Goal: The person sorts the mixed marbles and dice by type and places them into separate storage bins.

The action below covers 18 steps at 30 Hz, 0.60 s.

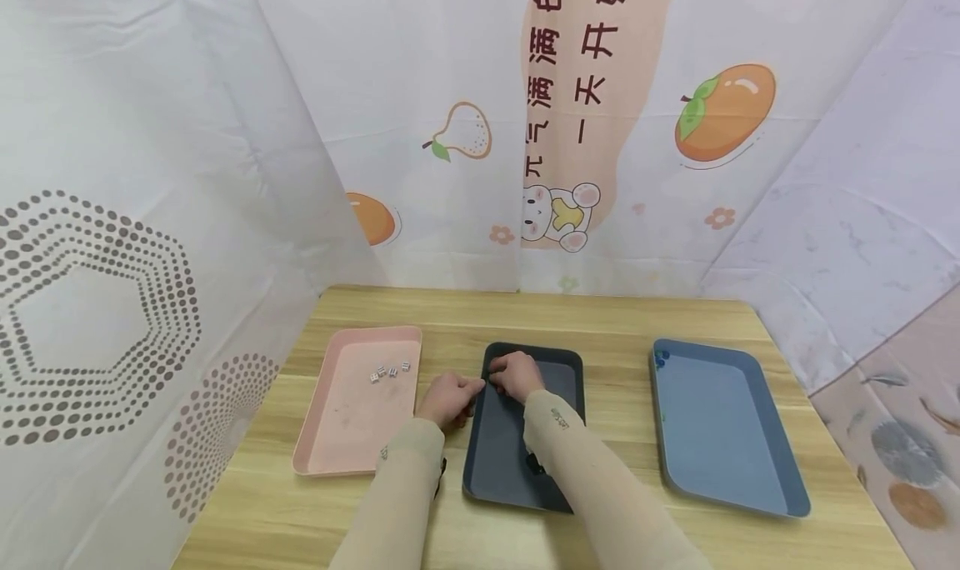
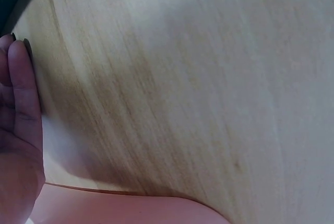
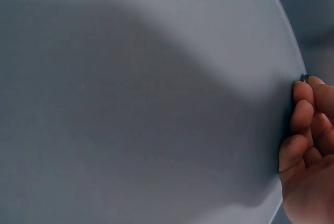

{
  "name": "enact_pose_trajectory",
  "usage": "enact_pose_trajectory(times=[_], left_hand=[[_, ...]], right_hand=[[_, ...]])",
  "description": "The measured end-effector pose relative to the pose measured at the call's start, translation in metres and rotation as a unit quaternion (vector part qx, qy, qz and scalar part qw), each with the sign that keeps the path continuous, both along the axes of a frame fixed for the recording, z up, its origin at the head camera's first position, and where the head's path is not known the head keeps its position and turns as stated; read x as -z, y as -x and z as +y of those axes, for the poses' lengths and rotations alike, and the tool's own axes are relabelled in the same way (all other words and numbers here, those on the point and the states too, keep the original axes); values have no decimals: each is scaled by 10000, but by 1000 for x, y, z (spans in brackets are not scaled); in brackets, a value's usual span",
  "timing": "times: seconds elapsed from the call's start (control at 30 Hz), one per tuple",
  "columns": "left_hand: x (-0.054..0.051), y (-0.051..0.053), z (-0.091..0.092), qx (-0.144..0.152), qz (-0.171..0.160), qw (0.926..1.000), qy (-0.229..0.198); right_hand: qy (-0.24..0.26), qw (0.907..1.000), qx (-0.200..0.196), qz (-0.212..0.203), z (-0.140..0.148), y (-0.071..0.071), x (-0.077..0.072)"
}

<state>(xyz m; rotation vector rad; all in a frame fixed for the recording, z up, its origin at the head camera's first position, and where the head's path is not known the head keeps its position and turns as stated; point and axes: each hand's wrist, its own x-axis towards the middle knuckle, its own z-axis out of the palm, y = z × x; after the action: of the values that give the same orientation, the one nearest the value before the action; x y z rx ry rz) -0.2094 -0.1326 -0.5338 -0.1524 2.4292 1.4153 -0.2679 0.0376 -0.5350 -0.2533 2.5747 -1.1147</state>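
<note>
A dark grey tray (image 1: 525, 470) lies in the middle of the wooden table. My right hand (image 1: 516, 376) is inside it near the far left corner, with curled fingers. In the right wrist view its thumb and fingertip pinch a tiny dark, shiny thing (image 3: 305, 79), too small to name, beside the tray wall. My left hand (image 1: 448, 399) is at the tray's left rim, its fingertips close to the right hand. In the left wrist view only part of that hand (image 2: 20, 104) shows, and anything between its thumb and forefinger is hidden.
Left of the hands stands a pink tray (image 1: 356, 428) with several small white cubes (image 1: 392, 372) bearing dark marks. At the right lies a blue tray (image 1: 720, 437) with small dark blue pieces (image 1: 662, 357) in its far left corner. Printed curtains (image 1: 450, 203) hang around the table.
</note>
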Motion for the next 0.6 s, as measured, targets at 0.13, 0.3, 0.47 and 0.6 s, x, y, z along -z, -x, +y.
enact_pose_trajectory(times=[0.13, 0.3, 0.47, 0.6], left_hand=[[3, 1, -1, -13, -36, 10000, -42], [4, 3, -1, -72, -45, 10000, -29], [4, 5, -1, -101, -128, 9999, -27], [5, 3, 0, -155, -128, 9998, -41]], right_hand=[[135, 9998, -97, 105, 2, -1, -1], [523, 9986, 66, -50, 12, 0, -6], [725, 9972, 147, -92, 31, 3, -18], [927, 9951, 264, -226, 54, 7, -31]])
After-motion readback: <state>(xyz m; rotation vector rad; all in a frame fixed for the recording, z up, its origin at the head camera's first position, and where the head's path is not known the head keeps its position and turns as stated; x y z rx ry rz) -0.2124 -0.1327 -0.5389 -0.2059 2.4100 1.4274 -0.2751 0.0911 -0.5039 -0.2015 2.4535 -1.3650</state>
